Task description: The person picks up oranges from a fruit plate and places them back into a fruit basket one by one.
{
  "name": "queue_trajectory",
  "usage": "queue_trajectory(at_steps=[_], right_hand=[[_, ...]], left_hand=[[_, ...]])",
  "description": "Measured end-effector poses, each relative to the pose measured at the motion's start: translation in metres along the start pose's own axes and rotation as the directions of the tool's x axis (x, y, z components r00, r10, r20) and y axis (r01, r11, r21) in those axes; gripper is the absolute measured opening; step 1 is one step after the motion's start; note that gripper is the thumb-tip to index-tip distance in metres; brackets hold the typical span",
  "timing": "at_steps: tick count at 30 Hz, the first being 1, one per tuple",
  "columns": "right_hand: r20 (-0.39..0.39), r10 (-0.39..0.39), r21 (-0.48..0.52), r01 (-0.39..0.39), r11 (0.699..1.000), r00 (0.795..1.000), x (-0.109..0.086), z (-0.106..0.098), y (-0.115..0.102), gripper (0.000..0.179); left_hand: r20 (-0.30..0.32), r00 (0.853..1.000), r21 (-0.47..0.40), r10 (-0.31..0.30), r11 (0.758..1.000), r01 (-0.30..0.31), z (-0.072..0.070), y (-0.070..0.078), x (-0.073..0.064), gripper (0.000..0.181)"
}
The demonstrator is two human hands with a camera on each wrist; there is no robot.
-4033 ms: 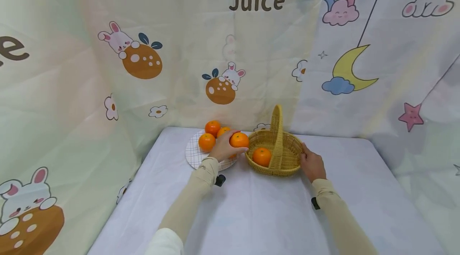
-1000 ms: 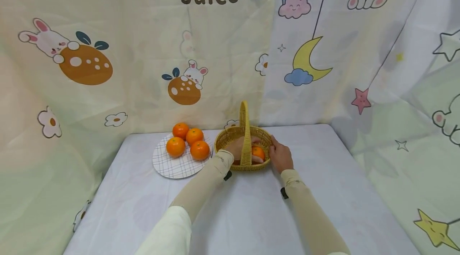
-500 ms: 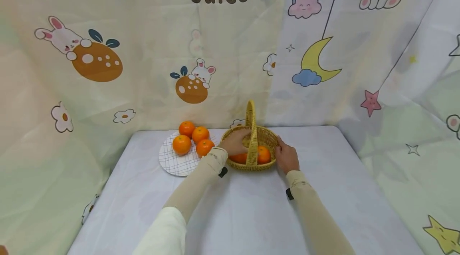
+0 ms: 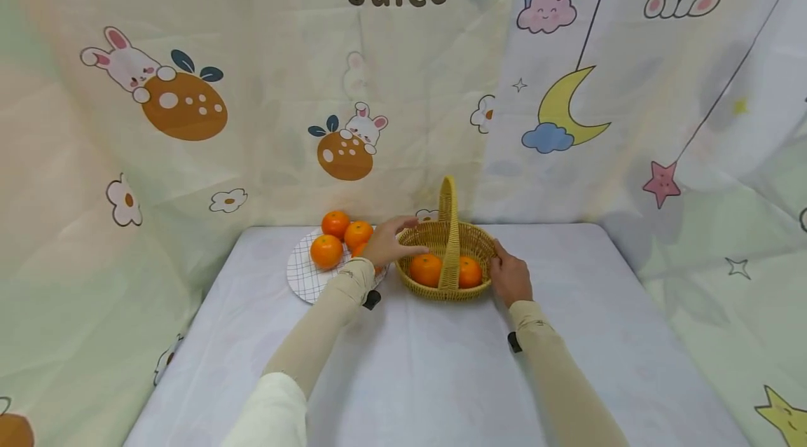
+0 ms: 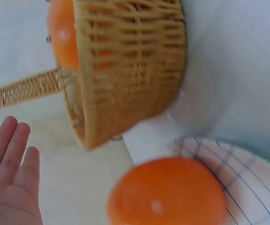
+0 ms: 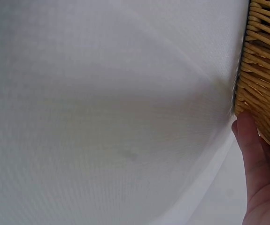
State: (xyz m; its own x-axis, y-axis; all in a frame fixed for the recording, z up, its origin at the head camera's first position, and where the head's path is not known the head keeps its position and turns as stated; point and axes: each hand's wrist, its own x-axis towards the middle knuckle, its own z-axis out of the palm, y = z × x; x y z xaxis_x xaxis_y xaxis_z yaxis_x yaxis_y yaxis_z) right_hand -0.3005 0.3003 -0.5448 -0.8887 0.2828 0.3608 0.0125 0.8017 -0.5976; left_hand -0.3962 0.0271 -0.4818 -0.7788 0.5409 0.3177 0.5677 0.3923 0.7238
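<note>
Holding basket (image 4: 450, 272), right grip (image 4: 512, 279) seemingly pinched, left grip (image 4: 386, 242) spread near oranges (image 4: 326, 251)

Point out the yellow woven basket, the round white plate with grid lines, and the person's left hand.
Yellow woven basket (image 4: 452, 251): head view, on its upright handle.
Round white plate (image 4: 304, 277): head view, on its bare left part.
Person's left hand (image 4: 385, 244): head view, on the back of the hand.
</note>
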Motion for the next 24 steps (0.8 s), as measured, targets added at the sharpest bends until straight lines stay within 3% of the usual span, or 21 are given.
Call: queue_trajectory(at_steps=[5,14,24], right_hand=[[0.001,-0.010,-0.007,0.010,1.000,1.000,0.000,-0.001,-0.001,0.042],[-0.013,-0.015,-0.006,0.015,1.000,1.000,0.002,-0.003,-0.003,0.043],[-0.007,-0.037,0.007,0.037,0.999,0.999,-0.001,-0.001,-0.001,0.042]], left_hand=[[-0.011,0.999,-0.049,-0.050,0.998,0.050,-0.018,-0.010,-0.013,0.070],[-0.063,0.985,-0.042,-0.161,0.986,0.158,-0.040,-0.037,-0.030,0.073],[-0.092,0.971,-0.118,-0.222,0.970,0.211,-0.044,-0.058,-0.045,0.062]])
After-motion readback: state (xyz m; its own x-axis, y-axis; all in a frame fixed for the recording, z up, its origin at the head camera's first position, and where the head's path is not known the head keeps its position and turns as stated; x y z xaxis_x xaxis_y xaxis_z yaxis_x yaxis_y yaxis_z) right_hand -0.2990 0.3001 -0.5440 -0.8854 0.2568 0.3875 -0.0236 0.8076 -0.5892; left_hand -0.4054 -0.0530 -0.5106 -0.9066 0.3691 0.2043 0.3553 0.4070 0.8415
